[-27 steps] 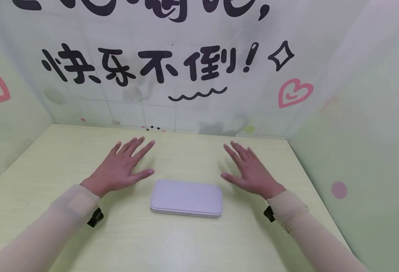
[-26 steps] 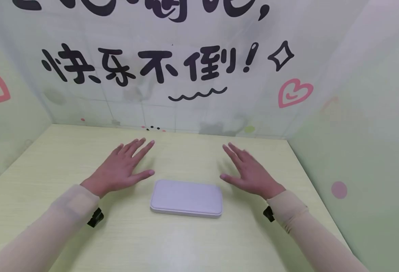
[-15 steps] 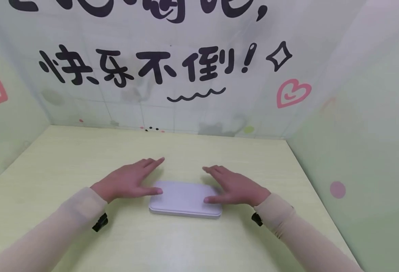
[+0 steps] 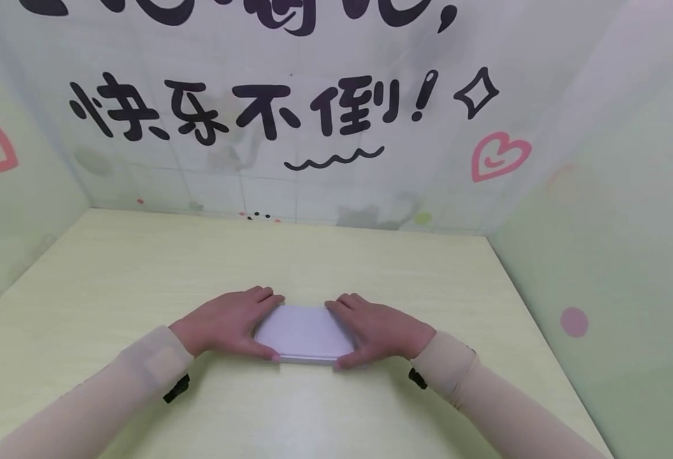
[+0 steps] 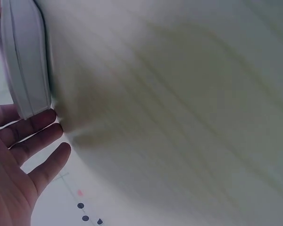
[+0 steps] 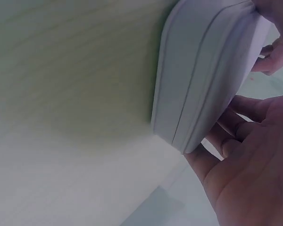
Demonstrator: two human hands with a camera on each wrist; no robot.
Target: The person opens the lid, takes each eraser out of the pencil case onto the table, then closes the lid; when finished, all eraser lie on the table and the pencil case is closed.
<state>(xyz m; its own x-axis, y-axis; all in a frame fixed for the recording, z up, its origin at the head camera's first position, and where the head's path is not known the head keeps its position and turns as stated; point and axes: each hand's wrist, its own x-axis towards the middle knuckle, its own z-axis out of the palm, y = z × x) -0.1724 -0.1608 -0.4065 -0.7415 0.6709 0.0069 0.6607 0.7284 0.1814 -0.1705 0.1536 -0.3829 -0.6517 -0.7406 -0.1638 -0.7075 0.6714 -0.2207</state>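
Pale table (image 4: 308,268), walls (image 4: 629,255) on three sides, black lettering (image 4: 269,118) behind, hands (image 4: 227,323) (image 4: 381,328) gripping lilac case (image 4: 306,330) at opposite ends

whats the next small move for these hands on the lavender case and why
Probably a small, level lift of the lavender case: the left hand and right hand hold opposite ends, each with its thumb at the near edge and fingers at the far edge.
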